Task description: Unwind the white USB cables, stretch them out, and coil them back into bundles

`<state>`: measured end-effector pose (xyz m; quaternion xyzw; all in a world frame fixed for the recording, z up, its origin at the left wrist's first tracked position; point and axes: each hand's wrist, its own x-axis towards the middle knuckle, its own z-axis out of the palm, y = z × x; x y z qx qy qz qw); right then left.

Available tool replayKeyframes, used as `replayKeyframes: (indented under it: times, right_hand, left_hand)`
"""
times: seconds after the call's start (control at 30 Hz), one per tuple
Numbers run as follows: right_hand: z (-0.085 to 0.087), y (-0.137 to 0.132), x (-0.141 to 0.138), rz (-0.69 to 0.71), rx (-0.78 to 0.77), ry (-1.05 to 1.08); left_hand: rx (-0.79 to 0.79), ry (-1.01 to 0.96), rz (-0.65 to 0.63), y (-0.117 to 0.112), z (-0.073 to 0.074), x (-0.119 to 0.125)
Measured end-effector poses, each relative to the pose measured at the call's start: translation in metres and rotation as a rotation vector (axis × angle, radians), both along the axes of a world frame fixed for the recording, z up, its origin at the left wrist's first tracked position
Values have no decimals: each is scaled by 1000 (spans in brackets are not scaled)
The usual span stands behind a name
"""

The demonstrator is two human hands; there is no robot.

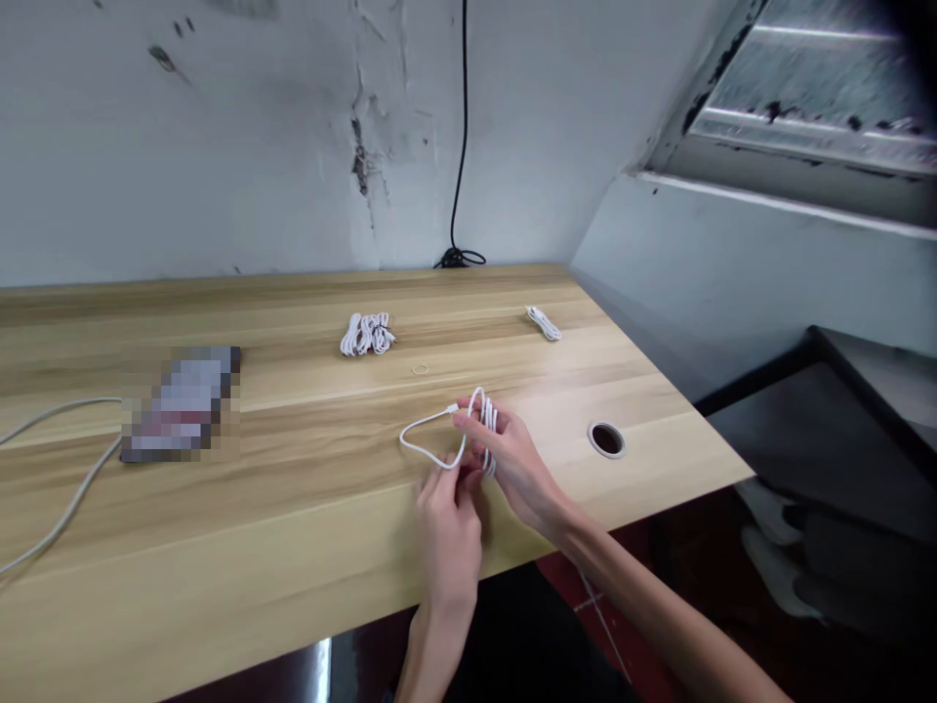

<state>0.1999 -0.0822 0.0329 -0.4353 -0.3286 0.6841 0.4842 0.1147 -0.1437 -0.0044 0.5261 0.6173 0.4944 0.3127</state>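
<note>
Left hand (pixel 448 535) low, fingers curled inward in pinch; right hand (pixel 512 471) just beside and above it, fingers curled forward, tips nearly touching left hand. Right forearm (pixel 659 610) angled in from lower right; left forearm (pixel 433 656) rising from bottom edge.

white cable (pixel 423 423), partly coiled, one wide loop sticking out

"What is worn?"

"What seems to be a dark garment (pixel 527 635) is glimpsed low in the view, though poorly seen."

"And the arms?"

"The left forearm (pixel 431 659) and right forearm (pixel 651 605) are shown bare."
</note>
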Motion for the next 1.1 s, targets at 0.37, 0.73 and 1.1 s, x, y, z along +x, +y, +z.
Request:
replayKeyframes:
  times: [0.37,0.73,1.1]
  right_hand:
    - [-12,24,5,1,-118,133]
    - [-13,94,24,348,-71,358]
    - [-13,93,27,292,-40,493]
  left_hand:
    - [93,60,-6,-12,8,1]
    - [-128,765,-44,80,31,-62]
    - [-89,520,-207,121,17,-67]
